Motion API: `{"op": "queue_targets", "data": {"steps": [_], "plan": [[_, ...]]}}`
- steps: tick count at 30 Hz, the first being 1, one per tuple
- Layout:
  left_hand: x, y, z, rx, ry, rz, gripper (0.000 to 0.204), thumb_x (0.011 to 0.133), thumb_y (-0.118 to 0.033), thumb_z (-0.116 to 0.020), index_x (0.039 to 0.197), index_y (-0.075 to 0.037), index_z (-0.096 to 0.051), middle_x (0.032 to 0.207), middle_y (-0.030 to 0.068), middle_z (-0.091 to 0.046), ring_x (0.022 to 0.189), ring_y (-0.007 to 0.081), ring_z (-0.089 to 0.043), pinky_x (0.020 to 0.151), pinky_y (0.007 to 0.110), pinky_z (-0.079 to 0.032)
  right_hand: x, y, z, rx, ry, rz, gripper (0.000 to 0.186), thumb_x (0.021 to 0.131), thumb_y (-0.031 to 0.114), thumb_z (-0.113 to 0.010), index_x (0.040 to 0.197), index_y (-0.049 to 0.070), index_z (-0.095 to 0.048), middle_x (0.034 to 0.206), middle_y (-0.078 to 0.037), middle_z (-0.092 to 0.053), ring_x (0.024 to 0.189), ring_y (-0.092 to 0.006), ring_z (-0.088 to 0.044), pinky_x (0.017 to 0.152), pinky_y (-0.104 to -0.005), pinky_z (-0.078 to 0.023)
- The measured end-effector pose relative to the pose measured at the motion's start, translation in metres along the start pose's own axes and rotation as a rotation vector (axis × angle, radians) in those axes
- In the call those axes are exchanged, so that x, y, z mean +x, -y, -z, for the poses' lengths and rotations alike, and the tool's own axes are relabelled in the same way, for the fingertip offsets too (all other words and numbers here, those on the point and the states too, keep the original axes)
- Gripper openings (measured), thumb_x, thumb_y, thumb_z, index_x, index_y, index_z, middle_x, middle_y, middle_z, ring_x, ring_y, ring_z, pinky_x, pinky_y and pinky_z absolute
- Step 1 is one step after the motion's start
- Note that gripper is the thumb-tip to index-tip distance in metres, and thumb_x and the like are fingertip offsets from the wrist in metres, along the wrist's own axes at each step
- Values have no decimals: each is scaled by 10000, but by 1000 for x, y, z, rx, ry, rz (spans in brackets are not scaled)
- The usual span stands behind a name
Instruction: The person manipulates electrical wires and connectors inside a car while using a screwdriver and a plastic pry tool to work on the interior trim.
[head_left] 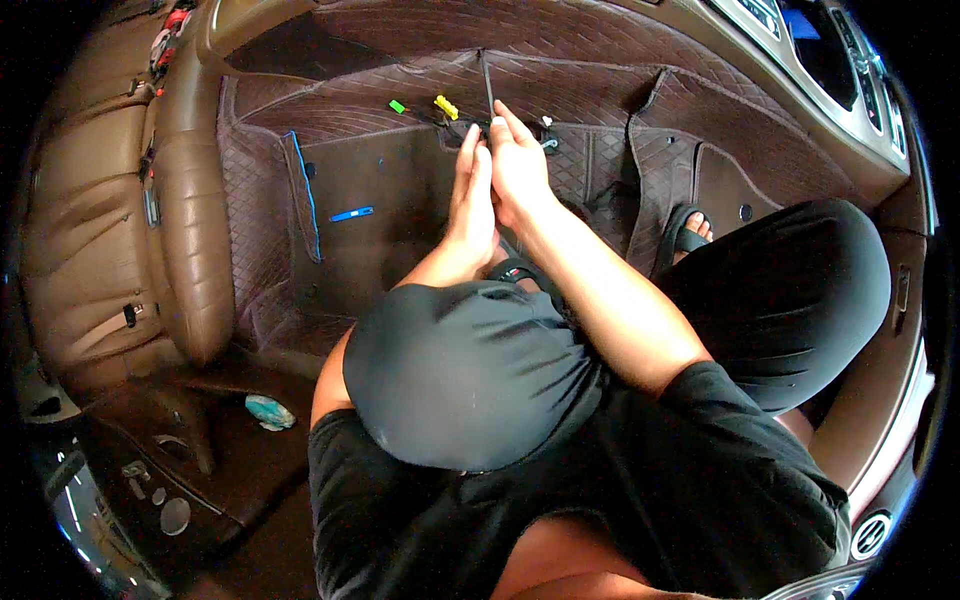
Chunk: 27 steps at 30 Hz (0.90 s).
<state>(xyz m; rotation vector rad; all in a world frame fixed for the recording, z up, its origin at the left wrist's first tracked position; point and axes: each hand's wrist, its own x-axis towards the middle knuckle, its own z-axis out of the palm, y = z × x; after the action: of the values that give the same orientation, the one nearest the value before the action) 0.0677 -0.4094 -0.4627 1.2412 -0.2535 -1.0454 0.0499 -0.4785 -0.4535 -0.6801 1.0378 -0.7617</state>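
Note:
My left hand [470, 190] and my right hand [519, 172] are pressed palm to palm above the mat, fingers pointing away from me. From between their fingertips a thin grey rod [488, 82] extends toward the far side; any handle is hidden by the palms. Just right of my right hand lies a small bluish metal piece [549, 145], with a tiny white piece [547, 121] beyond it. A yellow piece [446, 107] and a small green piece [397, 106] rest farther off to the left. A slim blue tool [352, 214] lies left of my left hand.
Brown quilted mats [580, 80] cover the car floor, one with a blue-edged strip [303, 195]. Brown leather seats [185, 200] stand at left. A teal and white cloth [269, 412] lies lower left. My bent knees and sandalled feet flank the hands; a door panel [890, 330] borders the right.

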Motion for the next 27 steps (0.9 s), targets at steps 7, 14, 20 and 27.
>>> {"op": "queue_targets", "data": {"steps": [7,14,20,27], "plan": [[16,23,9,-58,-212,-229,563,1067,-434,-335,1347,1,-557,1310,125,-595,1210,246,-551,1055,364,-409,-3,-18,-1,-162,24,-15,424,1044,197,-480,1441,49,-480,762,-8,-617,649,-80,-520,626,-250,-471],[53,31,2,35,-49,-114,412,1048,-312,-457,1362,-60,-539,1351,111,-571,1233,216,-522,1048,327,-393,43,-28,20,-47,60,80,427,1048,210,-478,1437,34,-481,1259,-114,-630,1064,-151,-584,941,-280,-464],[23,45,14,112,1,-198,452,1063,-270,-417,1462,-58,-430,1500,112,-437,1401,224,-373,1166,349,-264,6,-28,31,-38,107,-11,435,1050,197,-460,1466,70,-457,1105,-54,-644,928,-96,-561,839,-235,-475],[14,45,5,142,-29,-228,472,1066,-295,-396,1470,-51,-378,1464,171,-456,1343,280,-443,1124,375,-330,3,-15,35,-105,133,-101,428,1056,211,-461,1458,63,-463,1196,-88,-627,987,-119,-564,879,-252,-473]]}}
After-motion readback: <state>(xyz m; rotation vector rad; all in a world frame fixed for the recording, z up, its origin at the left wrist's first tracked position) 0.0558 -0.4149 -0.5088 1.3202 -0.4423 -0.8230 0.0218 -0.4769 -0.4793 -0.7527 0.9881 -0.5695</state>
